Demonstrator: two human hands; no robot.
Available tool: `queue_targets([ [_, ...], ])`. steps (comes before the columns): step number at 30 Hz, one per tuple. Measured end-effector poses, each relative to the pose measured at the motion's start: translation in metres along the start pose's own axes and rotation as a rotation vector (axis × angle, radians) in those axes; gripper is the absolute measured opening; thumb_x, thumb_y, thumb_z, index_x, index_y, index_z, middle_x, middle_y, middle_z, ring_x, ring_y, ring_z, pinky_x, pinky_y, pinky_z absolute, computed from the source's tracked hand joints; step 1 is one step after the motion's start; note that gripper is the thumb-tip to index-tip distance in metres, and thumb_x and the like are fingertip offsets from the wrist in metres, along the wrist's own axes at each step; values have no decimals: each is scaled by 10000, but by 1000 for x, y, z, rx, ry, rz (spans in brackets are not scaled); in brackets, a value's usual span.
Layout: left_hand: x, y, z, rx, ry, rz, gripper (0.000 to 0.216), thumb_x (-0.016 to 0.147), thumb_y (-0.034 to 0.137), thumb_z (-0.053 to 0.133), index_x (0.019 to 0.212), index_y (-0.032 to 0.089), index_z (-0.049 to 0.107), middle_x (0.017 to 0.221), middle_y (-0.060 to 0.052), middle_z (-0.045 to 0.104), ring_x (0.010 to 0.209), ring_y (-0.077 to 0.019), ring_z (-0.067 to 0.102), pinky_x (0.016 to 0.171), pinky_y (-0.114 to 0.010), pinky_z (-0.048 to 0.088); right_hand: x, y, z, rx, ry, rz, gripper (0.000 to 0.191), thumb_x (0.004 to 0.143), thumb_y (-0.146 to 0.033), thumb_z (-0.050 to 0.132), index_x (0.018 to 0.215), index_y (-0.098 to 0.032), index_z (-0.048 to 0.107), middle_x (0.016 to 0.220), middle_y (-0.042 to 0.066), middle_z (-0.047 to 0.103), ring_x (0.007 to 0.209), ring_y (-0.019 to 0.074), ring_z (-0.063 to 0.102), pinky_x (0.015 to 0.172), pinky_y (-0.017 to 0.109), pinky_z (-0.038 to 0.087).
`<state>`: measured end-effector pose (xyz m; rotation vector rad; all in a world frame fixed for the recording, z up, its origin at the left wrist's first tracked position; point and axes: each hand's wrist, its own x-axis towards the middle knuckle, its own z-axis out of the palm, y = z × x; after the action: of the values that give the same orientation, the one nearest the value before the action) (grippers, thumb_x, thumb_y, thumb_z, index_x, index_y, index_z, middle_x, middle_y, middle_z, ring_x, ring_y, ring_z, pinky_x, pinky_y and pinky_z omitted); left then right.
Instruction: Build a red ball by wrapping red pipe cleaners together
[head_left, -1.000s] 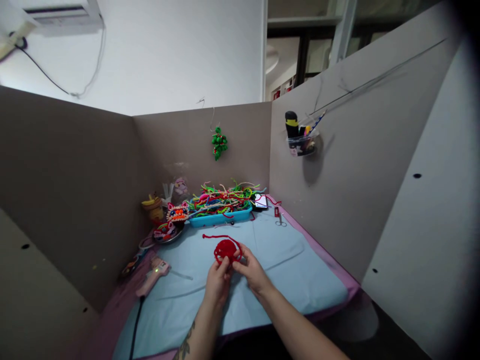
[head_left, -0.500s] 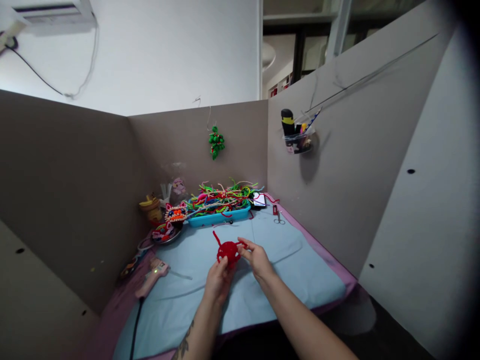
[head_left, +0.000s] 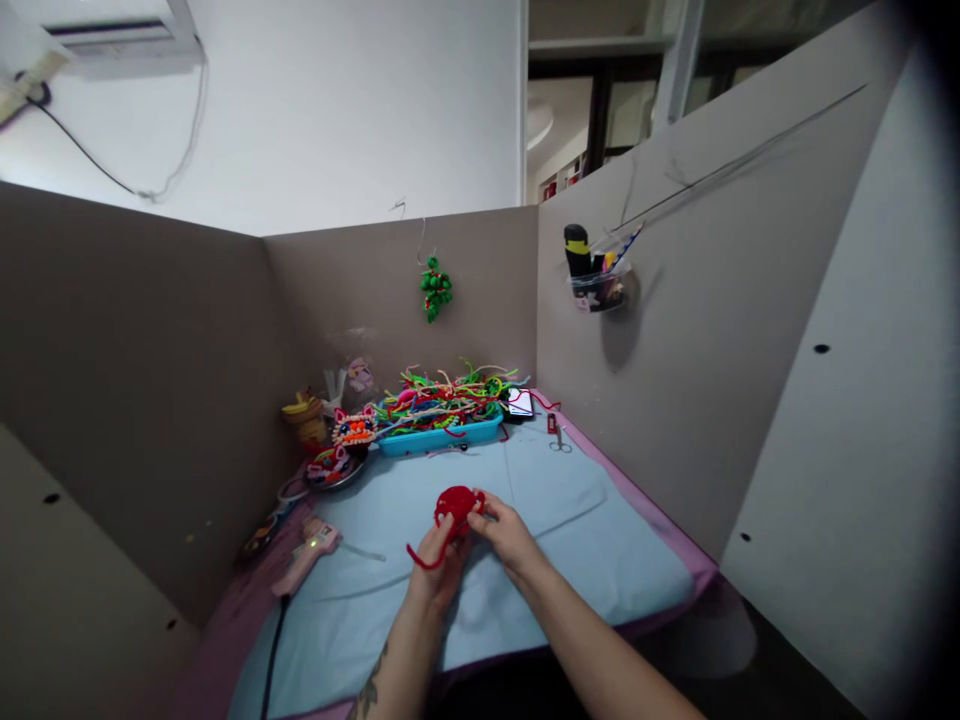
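A rounded piece of red pipe cleaners (head_left: 454,502) is held up over the blue cloth in front of me. My left hand (head_left: 437,562) is closed round its lower left side, thumb on the near face. One loose red pipe cleaner end (head_left: 426,565) curves down to the left across that hand. On the right edge of the piece, my right hand (head_left: 508,536) pinches with thumb and fingers. What exactly lies between those fingertips is too small to make out.
A blue tray (head_left: 442,438) of mixed pipe cleaners stands at the back. To the left are a pink glue gun (head_left: 309,555) with a black cord and a bowl (head_left: 341,477) of colourful pieces. Scissors (head_left: 559,440) lie at the right. Grey panels (head_left: 465,260) enclose the table.
The loose end that stood up at the upper left now hangs down over my left hand. My right hand has closed in on the piece's right edge.
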<state>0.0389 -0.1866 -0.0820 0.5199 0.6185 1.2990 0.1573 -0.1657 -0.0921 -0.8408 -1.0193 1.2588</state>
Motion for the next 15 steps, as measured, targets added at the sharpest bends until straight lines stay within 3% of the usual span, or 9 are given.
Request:
queue_targets([
  [8, -3, -4, 3, 81, -72, 74, 356, 658, 230, 810, 993, 167, 706, 1063, -101, 731, 1052, -239, 650, 957, -338, 461, -2, 11, 4, 129, 88, 3, 528, 586, -408, 803, 1029, -179, 633, 931, 63, 725, 887, 247, 660, 896, 418, 469],
  [15, -1, -6, 1, 116, -14, 126, 432, 586, 184, 836, 994, 144, 700, 1044, -123, 732, 1053, -262, 651, 992, -370, 434, -2, 11, 4, 119, 72, 22, 569, 592, -403, 801, 1080, -184, 606, 866, 46, 719, 845, 244, 665, 874, 419, 479],
])
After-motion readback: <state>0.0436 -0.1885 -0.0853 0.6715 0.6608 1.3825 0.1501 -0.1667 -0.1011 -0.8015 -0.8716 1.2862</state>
